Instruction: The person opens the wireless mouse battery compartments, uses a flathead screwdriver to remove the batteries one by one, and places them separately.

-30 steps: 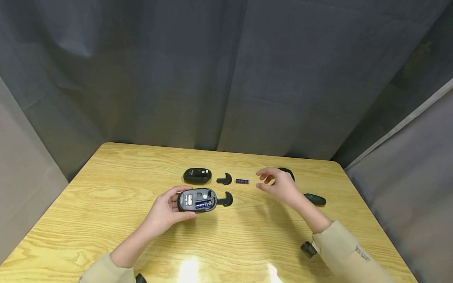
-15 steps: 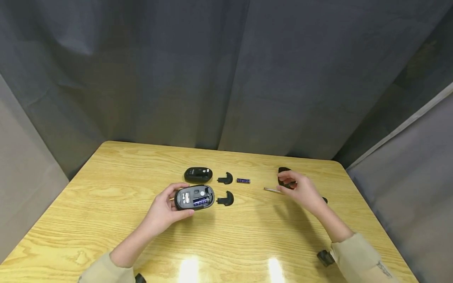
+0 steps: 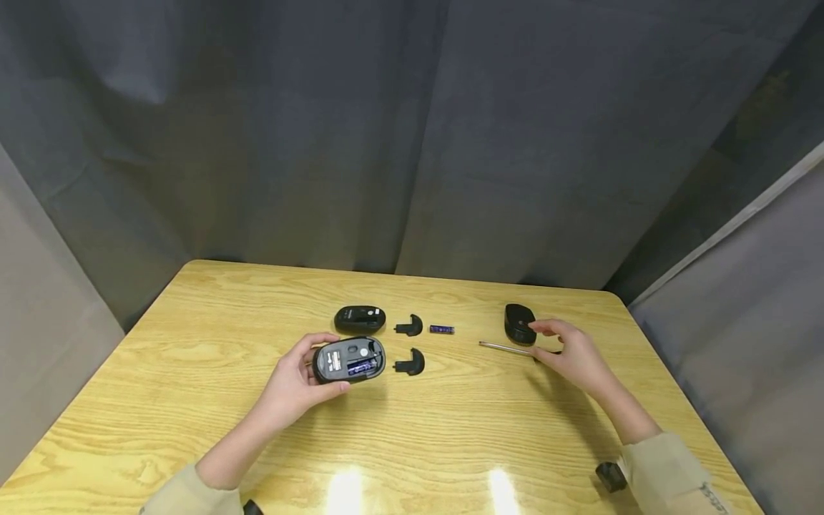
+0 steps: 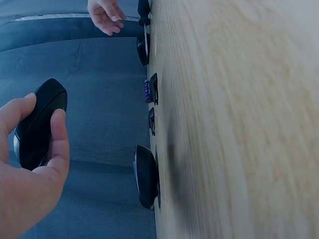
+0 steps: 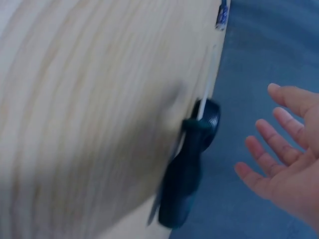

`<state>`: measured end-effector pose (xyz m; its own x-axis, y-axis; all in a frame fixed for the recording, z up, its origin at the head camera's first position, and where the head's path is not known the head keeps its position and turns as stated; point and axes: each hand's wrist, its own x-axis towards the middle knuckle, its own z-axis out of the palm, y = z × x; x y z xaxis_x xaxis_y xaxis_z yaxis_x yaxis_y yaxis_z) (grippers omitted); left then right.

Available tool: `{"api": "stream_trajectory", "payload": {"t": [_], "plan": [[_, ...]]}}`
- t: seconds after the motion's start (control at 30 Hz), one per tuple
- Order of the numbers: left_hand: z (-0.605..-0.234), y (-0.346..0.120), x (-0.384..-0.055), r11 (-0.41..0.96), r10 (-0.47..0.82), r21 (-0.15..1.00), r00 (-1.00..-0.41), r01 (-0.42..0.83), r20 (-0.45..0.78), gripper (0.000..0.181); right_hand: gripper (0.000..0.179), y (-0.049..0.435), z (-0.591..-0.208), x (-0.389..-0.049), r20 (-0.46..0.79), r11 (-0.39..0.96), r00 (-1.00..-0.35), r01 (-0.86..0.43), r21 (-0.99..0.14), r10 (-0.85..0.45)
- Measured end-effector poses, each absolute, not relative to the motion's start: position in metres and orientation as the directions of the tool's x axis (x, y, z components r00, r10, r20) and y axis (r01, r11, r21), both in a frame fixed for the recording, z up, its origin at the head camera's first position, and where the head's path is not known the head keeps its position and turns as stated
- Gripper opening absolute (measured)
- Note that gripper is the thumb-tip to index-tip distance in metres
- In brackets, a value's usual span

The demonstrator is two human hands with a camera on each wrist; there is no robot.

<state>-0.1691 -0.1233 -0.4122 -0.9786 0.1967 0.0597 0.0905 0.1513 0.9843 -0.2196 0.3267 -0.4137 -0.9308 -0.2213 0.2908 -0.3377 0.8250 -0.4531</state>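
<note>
My left hand [image 3: 292, 379] grips a black computer mouse [image 3: 327, 365], held above the table with its underside facing me. A purple battery [image 3: 362, 367] lies in its uncovered compartment. In the left wrist view, thumb and fingers clasp the edges of that mouse [image 4: 42, 122]. My right hand [image 3: 573, 357] hovers over a screwdriver, whose metal shaft [image 3: 503, 347] shows to the left of the fingers. From the right wrist, the dark screwdriver handle [image 5: 183, 179] lies apart from my right hand [image 5: 284, 149], whose fingers are spread and hold nothing.
A second upturned mouse [image 3: 359, 319] lies behind the held one. Two black battery covers [image 3: 410, 362] and a loose battery [image 3: 441, 330] lie mid-table. Another black mouse [image 3: 518, 323] is behind the screwdriver. A grey curtain [image 3: 412, 143] hangs past the table's far edge.
My right hand has moved right, from beside the loose battery past the right-hand mouse to above the screwdriver. The held mouse has shifted slightly left in my left hand's grip.
</note>
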Motion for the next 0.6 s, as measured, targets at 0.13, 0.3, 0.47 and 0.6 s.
{"api": "stream_trajectory", "payload": {"t": [0.13, 0.3, 0.47, 0.6], "plan": [[-0.413, -0.123, -0.169, 0.150, 0.202, 0.984, -0.977, 0.096, 0.065, 0.076, 0.044, 0.336, -0.420, -0.220, 0.267, 0.843, -0.938, -0.322, -0.431, -0.221], [-0.414, -0.124, -0.169, 0.147, 0.201, 0.985, -0.977, 0.095, 0.064, 0.077, 0.045, 0.344, -0.427, -0.221, 0.226, 0.850, -0.951, -0.292, -0.438, -0.210], [-0.414, -0.124, -0.170, 0.150, 0.211, 0.983, -0.975, 0.103, 0.070, 0.077, 0.046, 0.354, -0.435, -0.224, 0.191, 0.857, -0.962, -0.264, -0.442, -0.197], [-0.413, -0.124, -0.170, 0.152, 0.215, 0.983, -0.974, 0.102, 0.068, 0.077, 0.044, 0.360, -0.441, -0.229, 0.168, 0.866, -0.967, -0.245, -0.435, -0.190]]}}
